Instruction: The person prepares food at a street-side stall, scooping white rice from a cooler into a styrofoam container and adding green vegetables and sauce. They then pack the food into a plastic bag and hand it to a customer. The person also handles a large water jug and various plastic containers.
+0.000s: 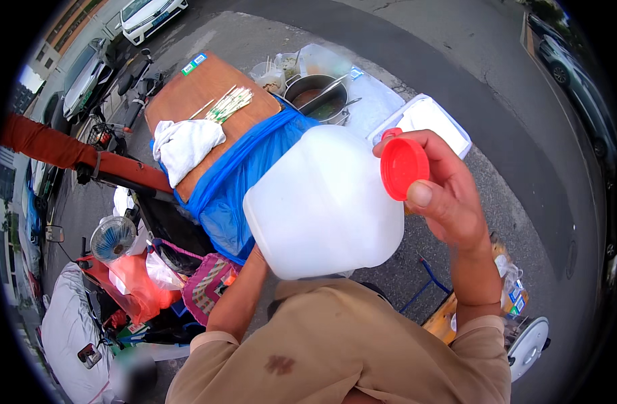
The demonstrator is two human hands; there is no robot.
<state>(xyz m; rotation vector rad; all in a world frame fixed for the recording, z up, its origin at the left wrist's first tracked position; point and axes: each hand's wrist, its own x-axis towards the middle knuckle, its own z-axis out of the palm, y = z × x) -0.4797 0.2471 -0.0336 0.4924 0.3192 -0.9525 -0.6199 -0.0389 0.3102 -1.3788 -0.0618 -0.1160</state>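
A large translucent white plastic jug (326, 207) is held up tilted in front of my chest. My left hand (259, 256) reaches behind its lower left side and supports it, the fingers hidden by the jug. My right hand (447, 189) pinches a round red plastic screw cap (404, 169) between thumb and fingers, at the jug's right side. Another small red piece (391, 133) shows just behind the cap; I cannot tell what it belongs to. The jug's mouth is not visible.
Beyond the jug are a brown board (212, 76) with wrapped chopsticks (231, 105) and a white cloth (187, 146), blue plastic sheeting (222, 202), a divided metal pot (316, 96) of liquid with utensils, and a white tub (455, 126). A red-wrapped pole (86, 156) juts in from the left.
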